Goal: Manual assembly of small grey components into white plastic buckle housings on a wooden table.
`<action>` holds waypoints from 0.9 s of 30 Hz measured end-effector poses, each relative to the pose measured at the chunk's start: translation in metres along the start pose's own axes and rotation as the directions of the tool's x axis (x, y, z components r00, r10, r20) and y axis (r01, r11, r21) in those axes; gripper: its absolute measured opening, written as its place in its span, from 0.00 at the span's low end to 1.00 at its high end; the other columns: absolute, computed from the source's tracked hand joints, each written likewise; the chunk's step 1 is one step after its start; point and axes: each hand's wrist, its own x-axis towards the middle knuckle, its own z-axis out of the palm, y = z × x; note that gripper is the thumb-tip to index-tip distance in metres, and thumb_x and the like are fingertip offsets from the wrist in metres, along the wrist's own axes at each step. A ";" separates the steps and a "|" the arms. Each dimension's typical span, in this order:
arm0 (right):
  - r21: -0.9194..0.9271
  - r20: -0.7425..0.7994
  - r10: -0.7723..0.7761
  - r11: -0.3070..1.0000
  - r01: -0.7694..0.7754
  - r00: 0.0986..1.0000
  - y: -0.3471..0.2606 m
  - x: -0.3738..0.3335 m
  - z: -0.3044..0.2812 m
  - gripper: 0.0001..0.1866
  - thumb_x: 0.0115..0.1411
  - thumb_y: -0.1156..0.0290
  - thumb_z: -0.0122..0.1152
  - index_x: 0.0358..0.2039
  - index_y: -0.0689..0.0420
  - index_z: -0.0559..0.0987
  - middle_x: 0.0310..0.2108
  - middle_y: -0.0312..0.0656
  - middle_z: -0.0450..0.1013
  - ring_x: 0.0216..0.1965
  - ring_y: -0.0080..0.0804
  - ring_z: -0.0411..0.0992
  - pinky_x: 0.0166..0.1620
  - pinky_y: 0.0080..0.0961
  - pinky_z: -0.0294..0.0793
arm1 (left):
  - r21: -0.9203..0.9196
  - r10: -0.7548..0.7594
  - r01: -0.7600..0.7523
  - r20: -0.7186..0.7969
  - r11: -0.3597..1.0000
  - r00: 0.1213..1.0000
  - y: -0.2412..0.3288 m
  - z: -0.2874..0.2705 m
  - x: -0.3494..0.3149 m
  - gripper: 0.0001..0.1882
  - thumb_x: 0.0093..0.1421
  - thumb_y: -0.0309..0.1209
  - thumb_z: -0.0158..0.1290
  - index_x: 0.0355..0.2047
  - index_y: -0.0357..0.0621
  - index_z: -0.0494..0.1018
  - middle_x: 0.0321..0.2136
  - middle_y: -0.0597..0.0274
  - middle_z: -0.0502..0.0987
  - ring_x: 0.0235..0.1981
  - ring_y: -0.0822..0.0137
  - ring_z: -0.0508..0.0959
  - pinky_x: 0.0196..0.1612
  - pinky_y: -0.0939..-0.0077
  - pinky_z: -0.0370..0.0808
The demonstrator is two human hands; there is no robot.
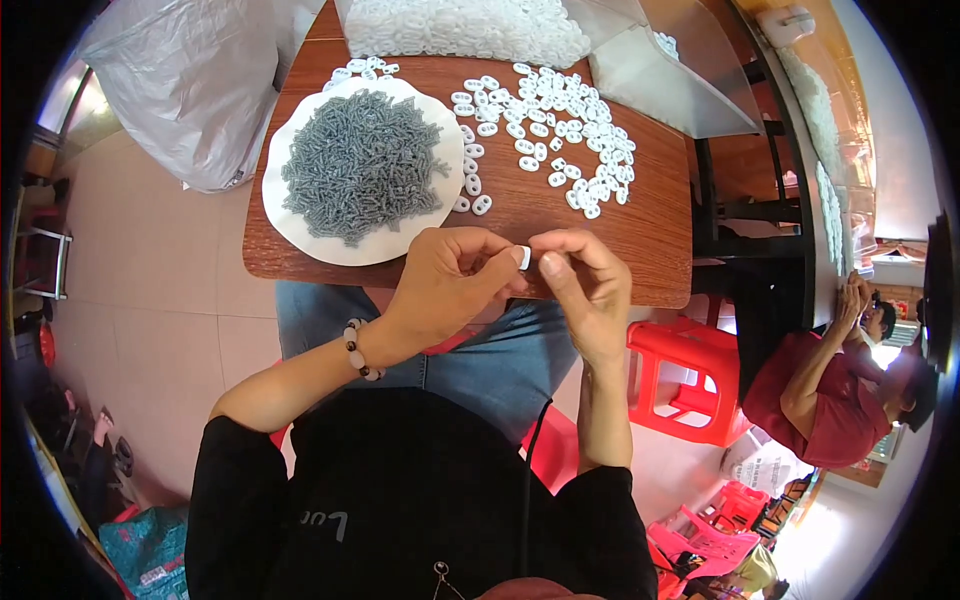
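Over the table's near edge, my left hand [450,275] pinches a small white plastic piece [524,258] between thumb and forefinger. My right hand [592,295] is close beside it, thumb and forefinger drawn nearly together at the piece. Anything small between those right fingertips is too tiny to make out. Left of the hands, a white wavy-rimmed plate [283,222] carries a heap of small grey ridged plugs [362,165]. Beyond the hands, many loose white oval pieces with two holes [540,130] lie scattered on the brown wooden table [510,205].
At the table's back is a large pile of white pieces [470,30], beside a whitish panel [675,85]. A big white sack [180,90] stands at left. A red stool [685,380] is at right, near a person in a dark red shirt [820,405].
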 end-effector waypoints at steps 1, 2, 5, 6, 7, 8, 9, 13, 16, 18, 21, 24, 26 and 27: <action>-0.059 0.027 -0.172 0.983 0.173 0.985 -0.004 0.000 -0.004 0.07 0.60 0.74 0.56 0.36 0.64 0.77 0.31 0.39 0.74 0.33 0.22 0.70 0.39 0.20 0.70 | -0.002 -0.009 0.009 -0.016 1.000 1.000 0.000 0.000 0.000 0.10 0.62 0.31 0.54 0.32 0.34 0.77 0.23 0.63 0.79 0.22 0.80 0.75 0.27 0.86 0.72; -0.110 0.067 -0.337 0.933 0.342 0.939 -0.008 0.001 -0.005 0.07 0.59 0.74 0.56 0.35 0.64 0.77 0.30 0.40 0.73 0.34 0.25 0.70 0.38 0.23 0.69 | 0.000 -0.011 0.011 -0.023 1.000 1.000 -0.002 -0.001 -0.001 0.10 0.62 0.31 0.54 0.32 0.34 0.77 0.23 0.63 0.79 0.22 0.80 0.75 0.27 0.86 0.72; -0.016 0.148 -0.688 0.716 0.698 0.710 -0.047 -0.006 -0.006 0.08 0.58 0.65 0.59 0.34 0.55 0.79 0.31 0.41 0.73 0.35 0.31 0.68 0.36 0.19 0.66 | -0.020 0.003 -0.004 -0.036 1.000 0.999 -0.002 0.002 0.000 0.10 0.62 0.32 0.53 0.32 0.35 0.77 0.22 0.64 0.79 0.22 0.81 0.74 0.27 0.87 0.71; 0.086 0.071 -0.769 0.639 0.764 0.635 -0.059 -0.013 0.001 0.09 0.57 0.60 0.59 0.32 0.51 0.79 0.29 0.38 0.72 0.34 0.32 0.67 0.34 0.21 0.65 | -0.021 -0.008 0.007 -0.023 1.000 1.000 -0.001 0.003 0.000 0.10 0.62 0.32 0.53 0.32 0.36 0.77 0.22 0.64 0.79 0.22 0.81 0.74 0.26 0.87 0.71; 0.083 0.069 -0.770 0.638 0.766 0.634 -0.068 -0.043 -0.016 0.09 0.57 0.60 0.59 0.32 0.51 0.79 0.29 0.38 0.72 0.34 0.32 0.67 0.34 0.21 0.65 | -0.025 -0.017 0.017 -0.009 1.000 1.000 0.002 0.003 0.000 0.11 0.62 0.33 0.54 0.32 0.36 0.77 0.22 0.65 0.78 0.21 0.81 0.73 0.26 0.88 0.71; 0.015 0.061 -0.661 0.750 0.662 0.748 -0.077 -0.089 -0.047 0.02 0.55 0.71 0.52 0.29 0.51 0.73 0.29 0.36 0.64 0.31 0.28 0.61 0.30 0.20 0.61 | -0.025 -0.019 0.019 0.008 0.999 1.000 0.002 0.005 0.002 0.11 0.62 0.33 0.54 0.32 0.36 0.77 0.22 0.65 0.78 0.21 0.81 0.73 0.26 0.88 0.71; -0.032 0.053 -0.540 0.840 0.542 0.840 -0.086 -0.112 -0.063 0.08 0.52 0.82 0.46 0.26 0.51 0.67 0.30 0.34 0.56 0.28 0.24 0.55 0.27 0.18 0.57 | -0.030 -0.052 0.053 0.025 0.998 0.998 0.003 0.005 0.001 0.11 0.62 0.33 0.54 0.32 0.36 0.77 0.22 0.65 0.78 0.21 0.81 0.73 0.26 0.88 0.71; 0.287 -0.331 0.129 0.958 -0.031 0.935 -0.171 -0.087 0.047 0.08 0.55 0.81 0.43 0.25 0.50 0.62 0.32 0.30 0.53 0.30 0.25 0.53 0.35 0.19 0.57 | -0.052 -0.085 0.085 -0.010 0.995 0.996 -0.005 -0.006 -0.004 0.10 0.62 0.32 0.53 0.32 0.36 0.77 0.22 0.65 0.78 0.21 0.81 0.73 0.27 0.88 0.70; 0.341 0.007 -0.314 0.893 0.293 0.949 -0.148 -0.069 0.024 0.10 0.57 0.77 0.50 0.33 0.43 0.70 0.38 0.21 0.60 0.37 0.25 0.54 0.41 0.24 0.60 | -0.051 -0.065 0.064 -0.015 0.997 0.998 0.001 0.000 -0.004 0.10 0.62 0.32 0.53 0.32 0.36 0.76 0.22 0.66 0.77 0.22 0.82 0.73 0.27 0.88 0.70; 0.429 0.193 -0.584 0.773 0.467 0.789 -0.133 -0.060 0.009 0.13 0.58 0.75 0.56 0.39 0.38 0.75 0.42 0.15 0.65 0.41 0.25 0.54 0.45 0.27 0.61 | -0.052 -0.061 0.061 -0.010 0.997 0.998 0.002 0.004 -0.001 0.09 0.62 0.31 0.53 0.32 0.36 0.76 0.22 0.66 0.77 0.22 0.82 0.73 0.27 0.88 0.70; 0.530 0.348 -0.707 0.690 0.493 0.615 -0.133 -0.059 0.006 0.20 0.59 0.76 0.59 0.44 0.29 0.80 0.46 0.09 0.69 0.46 0.25 0.55 0.49 0.30 0.62 | -0.046 -0.060 0.059 -0.010 0.997 0.998 0.003 0.005 0.000 0.09 0.62 0.31 0.53 0.32 0.36 0.76 0.22 0.66 0.77 0.22 0.82 0.73 0.27 0.88 0.70; 0.504 0.347 -0.745 0.660 0.557 0.570 -0.126 -0.057 0.006 0.19 0.60 0.73 0.58 0.46 0.29 0.79 0.48 0.09 0.68 0.46 0.25 0.55 0.51 0.31 0.62 | -0.029 -0.031 0.031 -0.017 0.999 0.999 0.001 0.003 -0.001 0.09 0.61 0.30 0.53 0.31 0.36 0.76 0.22 0.66 0.77 0.23 0.82 0.73 0.27 0.88 0.69; 0.377 0.305 -0.581 0.801 0.465 0.755 -0.154 -0.074 0.016 0.07 0.61 0.64 0.52 0.37 0.36 0.77 0.40 0.14 0.71 0.42 0.26 0.56 0.46 0.33 0.61 | -0.020 -0.005 0.004 -0.027 1.000 1.000 0.001 0.002 -0.002 0.09 0.61 0.30 0.53 0.31 0.35 0.76 0.22 0.66 0.77 0.23 0.82 0.72 0.27 0.88 0.69; 0.250 0.225 -0.386 0.910 0.330 0.895 -0.164 -0.079 0.020 0.11 0.62 0.56 0.46 0.28 0.42 0.75 0.32 0.19 0.74 0.38 0.27 0.58 0.41 0.34 0.61 | -0.016 -0.001 0.000 -0.029 1.000 1.000 0.002 0.001 -0.003 0.09 0.61 0.30 0.53 0.31 0.36 0.76 0.22 0.66 0.77 0.23 0.82 0.72 0.27 0.88 0.69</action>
